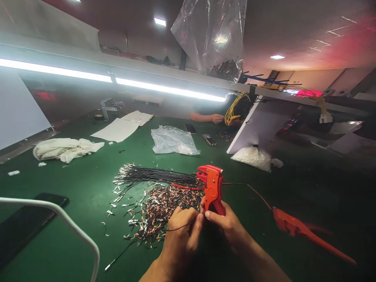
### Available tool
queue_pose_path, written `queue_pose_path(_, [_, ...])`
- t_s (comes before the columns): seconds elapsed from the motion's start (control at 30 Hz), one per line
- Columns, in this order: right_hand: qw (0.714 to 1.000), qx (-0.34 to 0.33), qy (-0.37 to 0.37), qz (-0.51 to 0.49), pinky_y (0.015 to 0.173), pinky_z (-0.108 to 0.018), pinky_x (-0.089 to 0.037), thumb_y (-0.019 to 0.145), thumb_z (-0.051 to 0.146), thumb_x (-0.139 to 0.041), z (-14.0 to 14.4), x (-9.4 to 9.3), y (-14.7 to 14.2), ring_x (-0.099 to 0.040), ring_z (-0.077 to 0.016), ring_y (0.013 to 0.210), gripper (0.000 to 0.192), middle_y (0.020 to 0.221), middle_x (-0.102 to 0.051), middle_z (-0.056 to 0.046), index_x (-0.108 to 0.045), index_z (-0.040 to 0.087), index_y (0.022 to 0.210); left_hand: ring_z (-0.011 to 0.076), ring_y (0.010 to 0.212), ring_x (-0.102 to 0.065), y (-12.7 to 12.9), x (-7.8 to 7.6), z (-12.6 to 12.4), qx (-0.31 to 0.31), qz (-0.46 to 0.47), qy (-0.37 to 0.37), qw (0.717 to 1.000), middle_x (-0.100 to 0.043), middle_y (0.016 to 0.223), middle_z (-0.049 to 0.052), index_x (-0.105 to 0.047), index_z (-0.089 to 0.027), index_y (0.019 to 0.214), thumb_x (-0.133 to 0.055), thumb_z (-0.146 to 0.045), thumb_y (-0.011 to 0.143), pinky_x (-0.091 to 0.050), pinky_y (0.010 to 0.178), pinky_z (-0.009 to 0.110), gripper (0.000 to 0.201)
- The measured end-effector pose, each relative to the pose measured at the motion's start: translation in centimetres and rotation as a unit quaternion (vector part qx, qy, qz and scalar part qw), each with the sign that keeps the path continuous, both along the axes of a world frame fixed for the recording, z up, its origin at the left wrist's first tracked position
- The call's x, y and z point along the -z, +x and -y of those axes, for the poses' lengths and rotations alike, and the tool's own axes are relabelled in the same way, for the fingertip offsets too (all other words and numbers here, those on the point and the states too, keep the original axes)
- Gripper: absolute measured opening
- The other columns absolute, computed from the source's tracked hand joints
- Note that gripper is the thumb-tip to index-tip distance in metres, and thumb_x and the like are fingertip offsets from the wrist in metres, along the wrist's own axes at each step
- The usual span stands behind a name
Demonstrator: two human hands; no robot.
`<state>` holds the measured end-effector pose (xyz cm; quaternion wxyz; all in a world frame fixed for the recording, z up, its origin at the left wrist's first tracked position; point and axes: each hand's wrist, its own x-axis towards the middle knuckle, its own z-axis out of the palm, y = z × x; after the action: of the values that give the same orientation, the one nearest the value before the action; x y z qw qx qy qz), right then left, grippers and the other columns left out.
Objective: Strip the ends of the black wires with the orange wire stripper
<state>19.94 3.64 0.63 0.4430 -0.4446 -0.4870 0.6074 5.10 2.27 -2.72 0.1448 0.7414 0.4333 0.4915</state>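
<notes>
My left hand (182, 231) is closed with a thin black wire (125, 250) pinched in its fingers. The wire trails to the lower left and ends in a pale terminal. Wrapped round the handles of a red wire stripper (212, 184) is my right hand (227, 221); the tool stands upright, jaws facing left. My fingertips meet just left of its handles, hiding the wire's other end. Beyond my hands lies a bundle of black wires (158, 175) with pale terminals at its left end. In front of it spreads a heap of short black and copper offcuts (170, 201).
A second red tool (305, 231) lies at right. A phone (32, 223) and a white cable (73, 223) are at left. Further back are white cloth (66, 149), a plastic bag (174, 140) and a bag of white pieces (252, 157). Another person's hand (216, 118) is near yellow wires (233, 109).
</notes>
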Motion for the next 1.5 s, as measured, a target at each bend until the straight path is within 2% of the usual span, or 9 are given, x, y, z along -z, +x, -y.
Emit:
queue_pose_path(0.3, [0.995,-0.03,-0.029,-0.095,0.066,-0.029,-0.048,0.073,0.027,-0.074,-0.2,0.2,0.6,-0.057,-0.0153,0.068,0.024,0.078,-0.06,-0.001,-0.062,0.017,0.091,0.0131,0.062,-0.051,-0.7,0.7,-0.3,0.019,0.051,-0.152,0.987,-0.061,0.063,0.0,-0.064,-0.02,0.071,-0.045,-0.03,0.096,-0.038,0.06,0.023,0.033])
queue_pose_path(0.43, [0.99,-0.069,-0.044,-0.113,0.065,-0.03,-0.048,0.073,0.028,-0.073,-0.1,0.8,0.7,-0.058,-0.0163,0.069,0.027,0.079,-0.062,-0.002,-0.063,0.016,0.095,0.0129,0.061,-0.051,-1.2,0.5,-0.8,0.016,0.149,-0.238,0.96,-0.06,0.064,0.001,-0.064,-0.019,0.07,-0.045,-0.043,0.095,-0.038,0.058,0.022,0.039])
queue_pose_path(0.53, [0.987,-0.098,-0.043,-0.121,0.062,-0.029,-0.048,0.074,0.03,-0.073,-0.1,1.0,0.7,-0.059,-0.0159,0.068,0.03,0.08,-0.062,-0.003,-0.064,0.015,0.098,0.0107,0.052,-0.044,-1.4,0.2,-1.2,0.03,0.224,-0.268,0.937,-0.054,0.059,-0.001,-0.063,-0.018,0.07,-0.048,-0.051,0.091,-0.035,0.052,0.021,0.042])
queue_pose_path(0.73, [0.98,-0.108,-0.047,-0.16,0.063,-0.031,-0.051,0.075,0.025,-0.07,0.0,0.8,0.8,-0.061,-0.0172,0.069,0.03,0.086,-0.064,-0.005,-0.065,0.015,0.103,0.0099,0.051,-0.042,-1.2,-0.1,-1.4,0.042,0.294,-0.308,0.904,-0.05,0.057,-0.002,-0.061,-0.017,0.068,-0.057,-0.059,0.083,-0.034,0.048,0.02,0.045])
queue_pose_path(0.93, [0.982,-0.112,-0.019,-0.152,0.061,-0.031,-0.051,0.078,0.022,-0.064,-0.2,0.8,1.2,-0.063,-0.0181,0.07,0.027,0.096,-0.065,-0.009,-0.067,0.014,0.104,0.0065,0.043,-0.028,-1.2,-0.1,-1.4,0.067,0.344,-0.362,0.864,-0.035,0.048,-0.007,-0.058,-0.016,0.071,-0.059,-0.067,0.077,-0.021,0.042,0.02,0.051])
queue_pose_path(1.13, [0.985,-0.111,-0.006,-0.135,0.064,-0.03,-0.051,0.077,0.021,-0.064,-0.1,0.5,1.0,-0.063,-0.0166,0.069,0.029,0.096,-0.067,-0.009,-0.069,0.013,0.104,0.0068,0.048,-0.033,-1.7,-0.5,-1.4,0.051,0.35,-0.332,0.874,-0.04,0.054,-0.006,-0.057,-0.016,0.066,-0.065,-0.059,0.078,-0.025,0.046,0.02,0.045])
queue_pose_path(1.27, [0.978,-0.139,0.001,-0.158,0.063,-0.031,-0.051,0.076,0.021,-0.064,-0.2,0.6,1.2,-0.064,-0.0172,0.069,0.03,0.099,-0.067,-0.01,-0.067,0.013,0.105,0.008,0.049,-0.039,-2.3,-1.2,-1.7,0.014,0.33,-0.291,0.898,-0.045,0.054,-0.005,-0.059,-0.016,0.071,-0.061,-0.053,0.083,-0.031,0.047,0.02,0.038])
queue_pose_path(1.4, [0.963,-0.17,-0.02,-0.21,0.063,-0.033,-0.051,0.075,0.02,-0.062,-0.4,0.8,1.5,-0.065,-0.0198,0.069,0.028,0.088,-0.069,-0.01,-0.065,0.012,0.102,0.008,0.05,-0.045,-3.2,-2.5,-1.3,-0.094,0.303,-0.159,0.935,-0.05,0.056,-0.005,-0.061,-0.018,0.078,-0.059,-0.039,0.089,-0.037,0.047,0.019,0.024])
queue_pose_path(1.5, [0.953,-0.197,-0.03,-0.23,0.062,-0.034,-0.051,0.075,0.019,-0.06,-0.4,1.0,1.5,-0.066,-0.0213,0.067,0.027,0.083,-0.07,-0.009,-0.064,0.012,0.101,0.0079,0.055,-0.052,-3.5,-3.3,-0.8,-0.134,0.269,-0.027,0.953,-0.056,0.064,-0.004,-0.062,-0.019,0.084,-0.059,-0.025,0.09,-0.043,0.051,0.019,0.01])
